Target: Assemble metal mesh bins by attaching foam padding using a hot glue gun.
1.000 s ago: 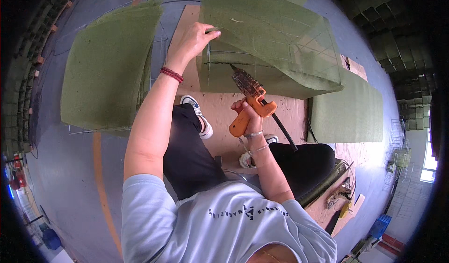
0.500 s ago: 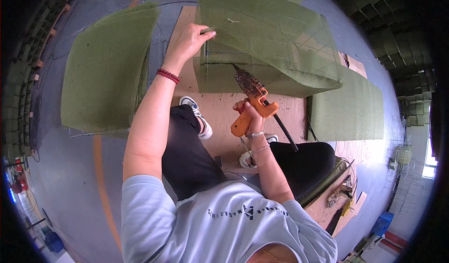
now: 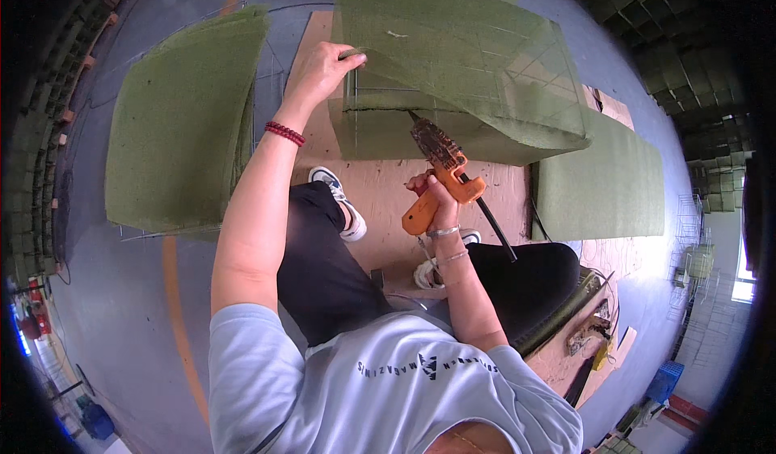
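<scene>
Between the thumb and fingers of my left hand (image 3: pixel 327 68) is pinched the upper left edge of a sheet of green mesh fabric (image 3: pixel 453 46), lifted from the wire frame (image 3: pixel 388 90) it covers. My right hand (image 3: pixel 436 199) grips an orange glue gun (image 3: pixel 444 167) with a dirty, dark front end and a black glue stick out of its back. The gun's nozzle points away from me and lies close to a dark line along the frame's lower bar; I cannot tell whether it touches.
A second green mesh-covered frame (image 3: pixel 182 127) stands on the left. More green mesh (image 3: pixel 602 179) lies to the right on the brown board (image 3: pixel 372 179). A soiled tool (image 3: pixel 588 335) rests beside me at the lower right. Stacked green pieces (image 3: pixel 687 58) line the far right.
The mesh-covered frame and my left hand have shifted slightly left. The glue gun has moved slightly right along the lower bar. Both grips stay the same.
</scene>
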A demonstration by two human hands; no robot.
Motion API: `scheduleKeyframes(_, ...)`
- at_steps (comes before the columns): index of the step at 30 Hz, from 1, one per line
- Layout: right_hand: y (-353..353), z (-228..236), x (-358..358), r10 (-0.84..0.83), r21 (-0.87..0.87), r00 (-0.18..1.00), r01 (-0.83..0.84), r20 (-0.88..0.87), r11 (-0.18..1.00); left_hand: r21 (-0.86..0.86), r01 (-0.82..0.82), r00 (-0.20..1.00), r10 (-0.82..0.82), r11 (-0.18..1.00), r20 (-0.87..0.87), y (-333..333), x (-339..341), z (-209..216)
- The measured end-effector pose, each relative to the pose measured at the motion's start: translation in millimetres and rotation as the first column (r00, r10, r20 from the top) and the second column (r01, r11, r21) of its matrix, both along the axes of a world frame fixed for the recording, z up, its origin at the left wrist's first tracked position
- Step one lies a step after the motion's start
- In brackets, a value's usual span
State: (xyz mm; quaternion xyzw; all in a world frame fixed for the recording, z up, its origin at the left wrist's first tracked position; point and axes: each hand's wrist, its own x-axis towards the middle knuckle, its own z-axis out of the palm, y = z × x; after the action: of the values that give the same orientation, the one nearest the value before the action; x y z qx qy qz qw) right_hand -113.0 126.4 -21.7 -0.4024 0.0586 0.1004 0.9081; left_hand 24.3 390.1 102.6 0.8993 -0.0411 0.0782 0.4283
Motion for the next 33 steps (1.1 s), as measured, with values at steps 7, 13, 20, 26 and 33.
scheduleKeyframes(7,-5.4,-0.9,0.8,-0.038,0.026,0.999,0.038,0.003,0.999,0.024,-0.015,1.0,0.015,1.0,-0.001,-0.7,-1.9,3.7)
scheduleKeyframes(13,-10.3,0.3,-0.4,-0.048,-0.004,0.999,0.048,-0.022,0.999,0.001,-0.005,0.999,0.005,1.0,-0.039,-2.5,-4.1,9.5)
scheduleKeyframes(20,-13.2,0.8,0.1,-0.079,0.0,0.997,0.079,-0.009,0.997,0.037,0.006,0.997,-0.003,0.999,-0.079,0.5,-3.8,10.3)
scheduleKeyframes(26,-18.0,-0.3,1.1,-0.086,0.002,0.996,0.086,0.004,0.996,0.07,-0.044,0.995,0.05,0.997,-0.088,-3.6,-4.8,12.8)
scheduleKeyframes(33,-21.3,-1.8,1.8,-0.122,-0.018,0.992,0.122,-0.016,0.992,0.017,-0.018,0.999,0.018,1.0,0.038,2.6,0.2,-2.7)
